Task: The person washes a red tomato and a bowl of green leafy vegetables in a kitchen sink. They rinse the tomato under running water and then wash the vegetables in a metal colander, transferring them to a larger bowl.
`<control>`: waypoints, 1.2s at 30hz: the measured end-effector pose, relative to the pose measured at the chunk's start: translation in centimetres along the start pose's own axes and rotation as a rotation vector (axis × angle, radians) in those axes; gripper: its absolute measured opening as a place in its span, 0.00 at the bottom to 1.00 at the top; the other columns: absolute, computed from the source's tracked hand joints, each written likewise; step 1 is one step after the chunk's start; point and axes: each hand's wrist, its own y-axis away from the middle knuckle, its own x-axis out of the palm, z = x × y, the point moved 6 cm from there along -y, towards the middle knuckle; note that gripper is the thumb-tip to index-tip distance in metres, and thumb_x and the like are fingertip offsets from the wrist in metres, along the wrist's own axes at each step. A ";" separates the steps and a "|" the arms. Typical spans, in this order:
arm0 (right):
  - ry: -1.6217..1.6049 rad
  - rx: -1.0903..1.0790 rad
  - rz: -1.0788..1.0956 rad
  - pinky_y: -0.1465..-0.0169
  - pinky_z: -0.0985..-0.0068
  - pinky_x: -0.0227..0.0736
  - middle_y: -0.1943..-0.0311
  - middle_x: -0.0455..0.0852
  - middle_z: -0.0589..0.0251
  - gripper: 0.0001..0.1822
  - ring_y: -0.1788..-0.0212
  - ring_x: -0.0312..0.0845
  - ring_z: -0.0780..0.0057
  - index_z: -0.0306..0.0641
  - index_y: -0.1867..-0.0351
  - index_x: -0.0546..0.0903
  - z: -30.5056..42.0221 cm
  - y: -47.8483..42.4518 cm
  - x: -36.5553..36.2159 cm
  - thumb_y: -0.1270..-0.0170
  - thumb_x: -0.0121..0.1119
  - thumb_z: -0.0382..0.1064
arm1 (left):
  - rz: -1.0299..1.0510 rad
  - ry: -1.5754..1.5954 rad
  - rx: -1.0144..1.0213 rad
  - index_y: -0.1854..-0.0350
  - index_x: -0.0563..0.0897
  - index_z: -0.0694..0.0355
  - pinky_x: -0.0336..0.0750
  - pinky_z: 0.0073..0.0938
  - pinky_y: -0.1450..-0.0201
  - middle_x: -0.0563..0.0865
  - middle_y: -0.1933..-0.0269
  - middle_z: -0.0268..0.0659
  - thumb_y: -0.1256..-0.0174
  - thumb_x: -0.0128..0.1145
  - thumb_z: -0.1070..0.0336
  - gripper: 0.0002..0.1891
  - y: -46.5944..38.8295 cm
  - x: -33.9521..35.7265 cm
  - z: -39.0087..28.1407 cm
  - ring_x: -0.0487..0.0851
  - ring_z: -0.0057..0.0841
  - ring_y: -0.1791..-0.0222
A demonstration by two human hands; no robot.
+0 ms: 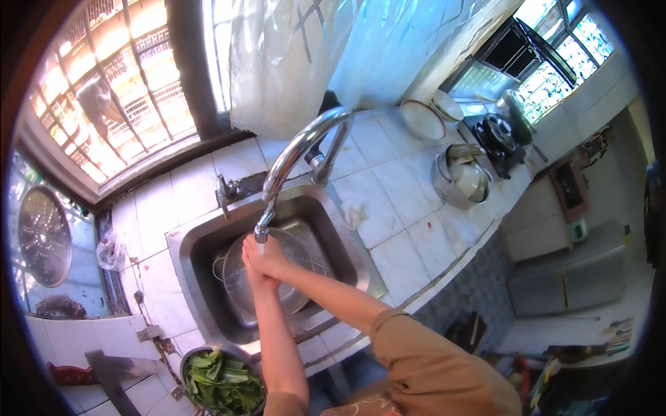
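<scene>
Both of my hands are pressed together under a chrome gooseneck faucet (307, 143), above a stainless steel sink (338, 244). My right hand (270, 258) lies across my left hand (256, 276), so its fingers cover much of the left one. Water runs from the faucet's spout onto them. No object shows in either hand, though the space between the palms is hidden. Beneath them, a round metal pot (299, 260) with two loop handles sits in the basin, partly blocked from sight by my forearms.
A bowl of cut leafy greens (223, 382) stands at the sink's near left. A cleaver (112, 369) with a red handle is farther left. On the right-hand tiled counter are a metal pot with dishes (463, 179), a plate (423, 119) and a gas stove (494, 136).
</scene>
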 end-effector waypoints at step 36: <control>1.533 -0.176 0.905 0.53 0.53 0.72 0.51 0.83 0.63 0.17 0.49 0.77 0.64 0.44 0.54 0.84 6.5 5.8 -7.3 0.46 0.60 0.42 | -0.649 -0.471 -0.234 0.44 0.71 0.54 0.74 0.58 0.55 0.73 0.45 0.44 0.30 0.39 0.42 0.24 7.3 -0.3 -1.8 0.74 0.47 0.48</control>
